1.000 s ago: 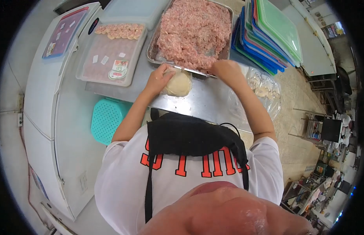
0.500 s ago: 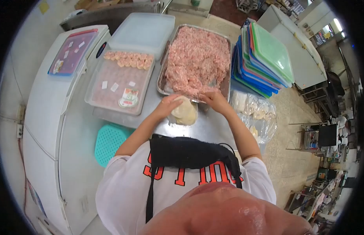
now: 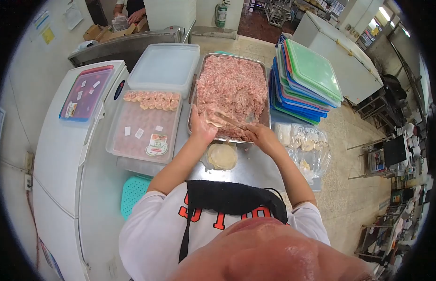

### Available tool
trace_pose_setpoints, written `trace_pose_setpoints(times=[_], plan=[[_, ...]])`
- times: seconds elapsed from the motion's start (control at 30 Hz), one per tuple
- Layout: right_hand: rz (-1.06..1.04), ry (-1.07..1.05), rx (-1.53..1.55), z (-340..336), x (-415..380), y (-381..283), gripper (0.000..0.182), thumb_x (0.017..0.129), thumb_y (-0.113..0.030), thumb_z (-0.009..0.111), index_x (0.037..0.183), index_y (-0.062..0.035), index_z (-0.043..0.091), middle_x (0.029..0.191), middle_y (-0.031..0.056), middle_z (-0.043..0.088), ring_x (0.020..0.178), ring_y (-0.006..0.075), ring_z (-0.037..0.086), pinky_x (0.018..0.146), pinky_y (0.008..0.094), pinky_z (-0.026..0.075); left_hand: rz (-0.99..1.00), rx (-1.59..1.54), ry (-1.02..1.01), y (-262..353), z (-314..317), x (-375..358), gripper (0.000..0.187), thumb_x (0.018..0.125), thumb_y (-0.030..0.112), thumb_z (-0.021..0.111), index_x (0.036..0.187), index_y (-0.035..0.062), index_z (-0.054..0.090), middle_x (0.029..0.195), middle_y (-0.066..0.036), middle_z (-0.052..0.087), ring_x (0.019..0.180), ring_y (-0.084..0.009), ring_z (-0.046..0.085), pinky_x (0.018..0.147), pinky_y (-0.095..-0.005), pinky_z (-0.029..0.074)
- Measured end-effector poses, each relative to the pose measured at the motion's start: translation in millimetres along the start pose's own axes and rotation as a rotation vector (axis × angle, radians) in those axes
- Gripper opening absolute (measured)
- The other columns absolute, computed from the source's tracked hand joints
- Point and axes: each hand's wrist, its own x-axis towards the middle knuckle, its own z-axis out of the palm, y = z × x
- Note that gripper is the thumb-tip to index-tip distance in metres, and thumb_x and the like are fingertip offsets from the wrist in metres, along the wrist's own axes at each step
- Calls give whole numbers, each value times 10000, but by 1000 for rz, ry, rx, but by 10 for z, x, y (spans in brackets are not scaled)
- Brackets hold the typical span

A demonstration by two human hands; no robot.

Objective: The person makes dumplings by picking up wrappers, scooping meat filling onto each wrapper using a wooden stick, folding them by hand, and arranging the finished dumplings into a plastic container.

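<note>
My left hand (image 3: 202, 124) is cupped palm-up over the near left edge of a metal tray, holding a dumpling wrapper (image 3: 215, 122) with a bit of filling on it. In my right hand (image 3: 261, 136) is a flat wooden stick (image 3: 232, 121), its far tip at the wrapper. Pink minced meat (image 3: 232, 84) fills much of the metal tray (image 3: 266, 105), scooped lower toward the near side. Just in front of the tray lies a stack of round pale wrappers (image 3: 221, 156) on the metal table (image 3: 175, 169).
Left stands a clear box (image 3: 143, 133) with a row of dumplings on its lid, beside a lidded box (image 3: 164, 65). Stacked coloured lids (image 3: 311, 75) and bagged wrappers (image 3: 302, 143) sit right. A teal basket (image 3: 133, 194) is below. Another person's hands (image 3: 136, 16) show far off.
My hands have moved from the wrapper stack up over the tray. The left now holds a wrapper, and the right holds the wooden stick against it. The view has tilted upward.
</note>
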Motion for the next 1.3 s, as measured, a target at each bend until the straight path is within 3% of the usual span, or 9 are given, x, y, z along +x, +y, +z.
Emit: trace_pose_setpoints(times=[0.07,0.37,0.6,0.67,0.77,0.83,1.03,1.17,1.3], plan=[[23,16,-68,-133,-48,-164,200,906,-214,569,1038,-73,621,893,182,611,850,355,614,726,445,498,163,3,278,-36,40,1,665,932,636,331,1196,55,518,1083,-120,591,987,-304,574,912,-472,456],[-43,-85,-237,-432,24,-374,192,877,-176,570,1042,-78,566,846,169,597,799,361,625,655,463,510,148,61,410,59,367,-192,698,859,644,499,1139,5,531,1067,-180,614,1025,-346,575,966,-516,420],[-71,-64,-32,-391,19,-164,255,922,-187,559,1115,-30,618,910,187,624,804,364,615,722,420,494,146,13,301,29,379,-172,521,887,503,557,1056,10,563,943,-135,630,950,-307,590,907,-452,464],[-55,-23,144,-441,-5,-81,253,927,-193,548,1100,-20,615,914,206,627,837,378,614,741,429,487,64,-25,137,82,314,-232,471,890,358,603,1201,15,514,1013,-154,629,962,-300,594,870,-458,488],[6,-72,365,-562,-63,-50,254,937,-200,533,1074,-2,615,934,232,631,875,392,613,773,428,475,87,678,-45,23,464,-351,582,850,216,673,1347,49,419,1155,-189,597,1005,-287,609,861,-434,504],[43,-156,415,-711,-96,-100,256,942,-203,531,1064,6,617,951,241,633,880,391,613,785,418,471,452,1612,-154,37,737,-432,630,776,185,758,1320,67,463,1140,-106,616,1045,-205,603,880,-319,498],[-78,-255,339,-641,-112,-26,305,946,-212,559,1146,12,613,998,199,668,893,258,644,808,338,481,37,1756,-299,130,777,-429,452,721,156,781,1130,49,622,1034,-57,656,982,-143,602,865,-301,483],[-107,-351,361,-471,6,198,307,928,-222,593,1148,-10,622,1017,184,671,881,254,648,802,330,486,65,2093,-332,166,675,-404,382,720,176,776,1059,49,655,1036,-57,660,964,-137,601,836,-293,482],[-88,-165,77,-501,-11,134,259,895,-195,615,1107,-48,635,1004,157,655,862,337,641,750,392,507,56,1808,6,96,289,-323,365,724,204,757,1033,34,663,985,-85,672,885,-145,614,792,-289,487]])
